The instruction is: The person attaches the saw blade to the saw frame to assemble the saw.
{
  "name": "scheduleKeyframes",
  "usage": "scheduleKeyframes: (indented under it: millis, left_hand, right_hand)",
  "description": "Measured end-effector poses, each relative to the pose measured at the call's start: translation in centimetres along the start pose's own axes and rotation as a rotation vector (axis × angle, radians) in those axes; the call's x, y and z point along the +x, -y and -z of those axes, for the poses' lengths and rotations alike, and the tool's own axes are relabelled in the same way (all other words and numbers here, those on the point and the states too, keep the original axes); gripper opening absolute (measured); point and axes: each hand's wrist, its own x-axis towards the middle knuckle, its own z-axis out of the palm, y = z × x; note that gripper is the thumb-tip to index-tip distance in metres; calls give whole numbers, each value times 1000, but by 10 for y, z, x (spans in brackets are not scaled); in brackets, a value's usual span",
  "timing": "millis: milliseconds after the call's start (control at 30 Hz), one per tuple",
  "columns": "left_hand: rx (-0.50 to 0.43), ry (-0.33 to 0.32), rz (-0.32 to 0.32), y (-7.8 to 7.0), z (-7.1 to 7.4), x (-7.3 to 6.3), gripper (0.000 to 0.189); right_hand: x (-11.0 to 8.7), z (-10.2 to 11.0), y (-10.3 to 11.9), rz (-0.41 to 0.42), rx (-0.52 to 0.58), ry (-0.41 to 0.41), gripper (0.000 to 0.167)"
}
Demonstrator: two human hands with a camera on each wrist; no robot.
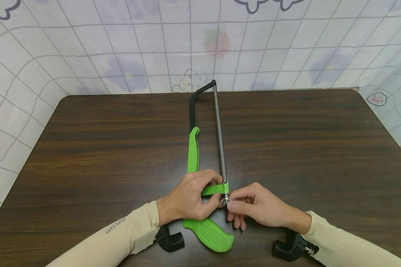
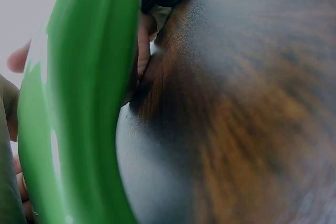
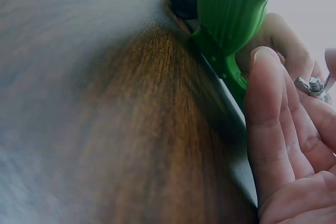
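A hacksaw (image 1: 193, 154) with a green and black frame lies on the dark wooden table, its black end pointing away from me. Its grey blade (image 1: 219, 133) runs along the right side. My left hand (image 1: 197, 194) grips the green frame by the lower blade mount, thumb and fingers curled around it. With thumb and forefinger, my right hand (image 1: 260, 207) pinches the metal wing nut (image 3: 315, 85) at the blade's near end; its other fingers hang below. The green handle (image 1: 210, 237) points toward me under the left wrist and fills much of the left wrist view.
The brown table (image 1: 304, 148) has rounded far corners. A white gridded cloth (image 1: 147, 40) with flowers and cartoon prints hangs behind it and at the sides. A black wrist device (image 1: 169, 239) sits under the left wrist, another device (image 1: 289, 246) under the right.
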Motion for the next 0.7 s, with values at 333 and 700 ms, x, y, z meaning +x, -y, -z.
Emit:
scheduleKeyframes:
  millis: [333, 700]
  left_hand:
    - [8, -2, -1, -1, 0, 1, 16]
    - [-4, -2, 2, -1, 1, 1, 14]
  right_hand:
    - [2, 0, -1, 56, 91, 28, 29]
    - [2, 0, 1, 40, 5, 19, 24]
